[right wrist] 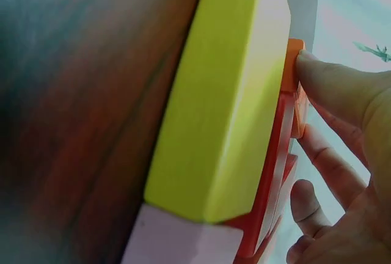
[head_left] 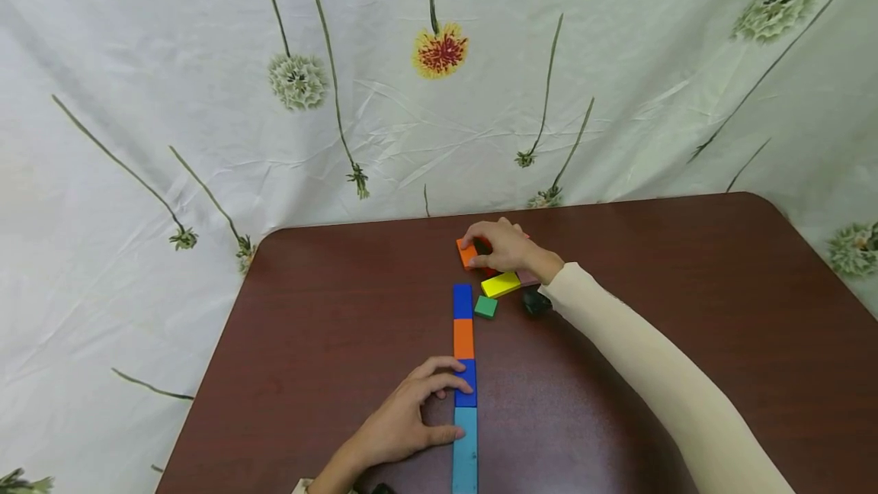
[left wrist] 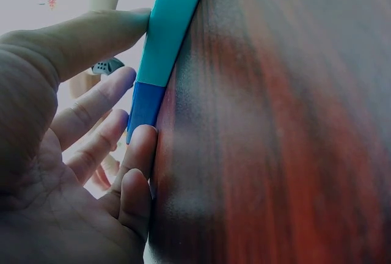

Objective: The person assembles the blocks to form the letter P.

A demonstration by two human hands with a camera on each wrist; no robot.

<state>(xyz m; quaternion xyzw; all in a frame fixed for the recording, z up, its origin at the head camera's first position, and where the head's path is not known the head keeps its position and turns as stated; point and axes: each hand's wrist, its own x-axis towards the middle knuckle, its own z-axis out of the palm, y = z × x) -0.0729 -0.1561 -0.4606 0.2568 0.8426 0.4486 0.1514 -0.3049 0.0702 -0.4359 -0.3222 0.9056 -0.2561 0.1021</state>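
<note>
Hiding the red block (head_left: 488, 271), right hand (head_left: 504, 247).

My right hand (head_left: 504, 245) covers most of the small orange block (head_left: 467, 254) and nearly all of the flat red piece (right wrist: 275, 154) under it, so I can't tell the red piece's shape. The long teal block (head_left: 465, 452) runs off the near edge. A dark object (head_left: 535, 302) beside my sleeve is too small to identify.
</note>
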